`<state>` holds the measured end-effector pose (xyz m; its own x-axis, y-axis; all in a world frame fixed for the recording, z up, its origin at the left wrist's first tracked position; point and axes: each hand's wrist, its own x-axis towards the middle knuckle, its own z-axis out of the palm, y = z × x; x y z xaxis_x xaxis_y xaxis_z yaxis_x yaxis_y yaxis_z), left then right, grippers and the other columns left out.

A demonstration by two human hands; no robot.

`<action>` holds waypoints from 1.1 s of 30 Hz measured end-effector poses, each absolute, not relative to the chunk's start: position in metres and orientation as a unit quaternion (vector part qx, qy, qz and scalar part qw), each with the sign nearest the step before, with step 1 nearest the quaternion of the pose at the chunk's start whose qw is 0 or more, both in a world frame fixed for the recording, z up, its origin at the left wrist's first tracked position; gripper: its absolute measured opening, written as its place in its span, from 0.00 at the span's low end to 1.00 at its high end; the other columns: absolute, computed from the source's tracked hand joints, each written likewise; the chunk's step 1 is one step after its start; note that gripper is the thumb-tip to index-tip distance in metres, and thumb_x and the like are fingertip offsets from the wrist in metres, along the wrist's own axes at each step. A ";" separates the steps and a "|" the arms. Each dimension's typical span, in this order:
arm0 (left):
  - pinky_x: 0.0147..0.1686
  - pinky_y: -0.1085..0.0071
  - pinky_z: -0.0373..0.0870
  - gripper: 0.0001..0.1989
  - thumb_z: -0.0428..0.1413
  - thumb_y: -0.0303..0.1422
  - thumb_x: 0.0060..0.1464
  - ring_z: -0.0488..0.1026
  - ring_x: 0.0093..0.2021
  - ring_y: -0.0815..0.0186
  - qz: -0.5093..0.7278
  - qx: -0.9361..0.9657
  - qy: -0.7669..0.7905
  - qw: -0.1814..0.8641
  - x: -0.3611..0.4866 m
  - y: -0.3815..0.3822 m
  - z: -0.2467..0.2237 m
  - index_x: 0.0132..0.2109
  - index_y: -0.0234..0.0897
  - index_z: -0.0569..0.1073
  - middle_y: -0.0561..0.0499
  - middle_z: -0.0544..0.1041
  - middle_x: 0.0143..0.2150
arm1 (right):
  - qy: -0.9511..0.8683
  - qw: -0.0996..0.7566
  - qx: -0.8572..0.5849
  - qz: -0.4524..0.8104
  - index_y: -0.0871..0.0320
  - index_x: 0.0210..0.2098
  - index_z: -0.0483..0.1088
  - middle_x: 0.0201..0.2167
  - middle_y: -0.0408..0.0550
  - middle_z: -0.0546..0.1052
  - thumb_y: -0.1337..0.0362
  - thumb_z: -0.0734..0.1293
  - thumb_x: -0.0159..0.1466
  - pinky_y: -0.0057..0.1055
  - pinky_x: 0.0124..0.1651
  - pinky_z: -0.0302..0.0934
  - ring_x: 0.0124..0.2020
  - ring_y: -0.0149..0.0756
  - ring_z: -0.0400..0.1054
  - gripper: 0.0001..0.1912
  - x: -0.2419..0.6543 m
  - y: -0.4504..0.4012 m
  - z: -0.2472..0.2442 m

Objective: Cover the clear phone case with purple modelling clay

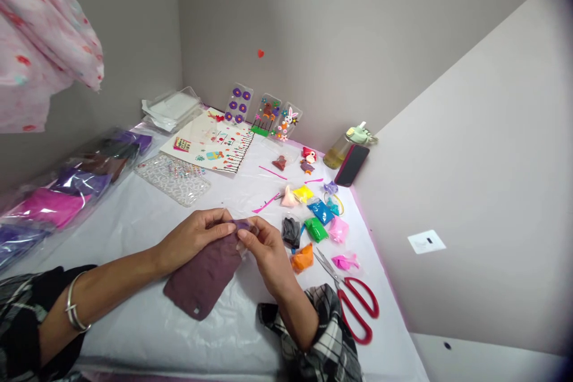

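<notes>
A flat, dark purple-brown sheet of soft clay (pixel 201 280) hangs at a tilt over the white table cover, with a small pale hole or spot near its lower corner. My left hand (pixel 212 228) is closed at its upper edge, thumb on top. Close beside it, my right hand (pixel 262 242) pinches the same end. A brighter purple patch (pixel 242 225) and some clear film show between the thumbs. Both sets of fingertips are partly hidden behind the sheet.
Small packets of coloured clay, such as the orange packet (pixel 302 258), lie right of my hands, near red-handled scissors (pixel 358 304). A phone (pixel 352 165) leans by a bottle (pixel 335 155). Decorated clear cases (pixel 239 104) stand behind. A rhinestone sheet (pixel 174 179) and bagged clay (pixel 49 206) lie left.
</notes>
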<state>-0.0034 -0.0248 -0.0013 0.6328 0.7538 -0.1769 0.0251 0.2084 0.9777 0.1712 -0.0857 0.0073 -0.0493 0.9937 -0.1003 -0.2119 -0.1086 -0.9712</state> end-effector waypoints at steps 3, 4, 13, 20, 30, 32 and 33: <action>0.33 0.71 0.63 0.17 0.62 0.47 0.58 0.70 0.32 0.65 0.247 0.542 0.318 0.738 0.000 -0.026 -0.003 0.35 0.37 0.74 0.54 0.78 0.32 | -0.434 0.519 -0.485 0.554 0.56 0.30 0.72 0.21 0.39 0.71 0.52 0.74 0.60 0.30 0.32 0.56 0.24 0.32 0.62 0.15 0.172 -0.085 0.007; 0.33 0.71 0.63 0.17 0.63 0.47 0.56 0.70 0.32 0.65 0.247 0.534 0.309 0.747 0.001 -0.026 -0.004 0.36 0.37 0.74 0.54 0.78 0.32 | -0.437 0.516 -0.491 0.549 0.57 0.29 0.71 0.21 0.39 0.71 0.52 0.74 0.60 0.30 0.31 0.56 0.24 0.32 0.62 0.15 0.172 -0.085 0.007; 0.36 0.70 0.64 0.16 0.65 0.44 0.54 0.71 0.34 0.65 0.270 0.569 0.333 0.702 -0.001 -0.022 0.002 0.35 0.36 0.73 0.56 0.76 0.31 | -0.477 0.474 -0.490 0.555 0.56 0.29 0.68 0.26 0.42 0.67 0.44 0.62 0.69 0.30 0.34 0.57 0.31 0.34 0.62 0.23 0.174 -0.089 0.000; 0.39 0.69 0.65 0.14 0.61 0.44 0.59 0.72 0.36 0.64 0.261 0.568 0.308 0.717 -0.006 -0.021 -0.004 0.38 0.36 0.76 0.53 0.78 0.34 | -0.465 0.494 -0.483 0.555 0.58 0.29 0.69 0.23 0.40 0.67 0.48 0.66 0.68 0.28 0.31 0.55 0.26 0.31 0.59 0.20 0.176 -0.086 -0.002; 0.35 0.70 0.67 0.16 0.61 0.45 0.59 0.74 0.32 0.64 0.251 0.534 0.287 0.755 0.000 -0.024 0.000 0.35 0.36 0.73 0.52 0.80 0.31 | -0.435 0.503 -0.487 0.566 0.58 0.30 0.71 0.18 0.39 0.73 0.51 0.73 0.61 0.27 0.28 0.60 0.20 0.29 0.64 0.16 0.169 -0.086 0.002; 0.35 0.70 0.68 0.15 0.60 0.44 0.60 0.74 0.32 0.64 0.246 0.529 0.287 0.760 -0.001 -0.024 0.000 0.34 0.36 0.73 0.51 0.81 0.31 | -0.431 0.504 -0.485 0.570 0.58 0.30 0.70 0.18 0.38 0.73 0.52 0.74 0.60 0.27 0.27 0.60 0.19 0.29 0.64 0.16 0.169 -0.086 0.001; 0.35 0.70 0.68 0.14 0.60 0.43 0.61 0.75 0.32 0.64 0.244 0.527 0.286 0.762 -0.002 -0.024 0.001 0.35 0.36 0.73 0.51 0.81 0.31 | -0.428 0.505 -0.483 0.573 0.58 0.30 0.70 0.19 0.38 0.74 0.52 0.75 0.59 0.27 0.27 0.60 0.19 0.29 0.64 0.16 0.169 -0.086 0.000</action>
